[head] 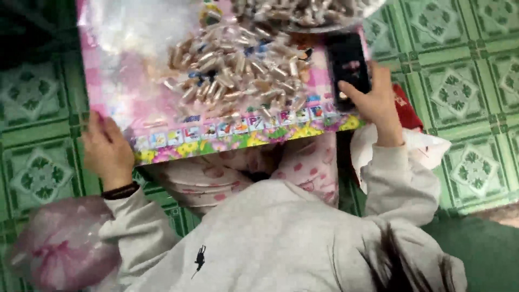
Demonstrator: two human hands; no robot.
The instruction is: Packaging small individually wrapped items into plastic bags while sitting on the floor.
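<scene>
The right hand (pixel 376 103) gripped a black phone (pixel 347 64), its long axis running away over the pink board's (pixel 119 86) right edge. The left hand (pixel 105 148) curled on the left near corner. Small wrapped pieces (pixel 238 70) lay between, nearer the right fingers.

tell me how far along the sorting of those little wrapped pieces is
Done: hard to tell; a heap of small wrapped pieces lies loose on the pink board. In hand: the right hand holds a dark phone, while the left hand grips the board's corner. Left: the whole heap, and more in the container at the top.
</scene>
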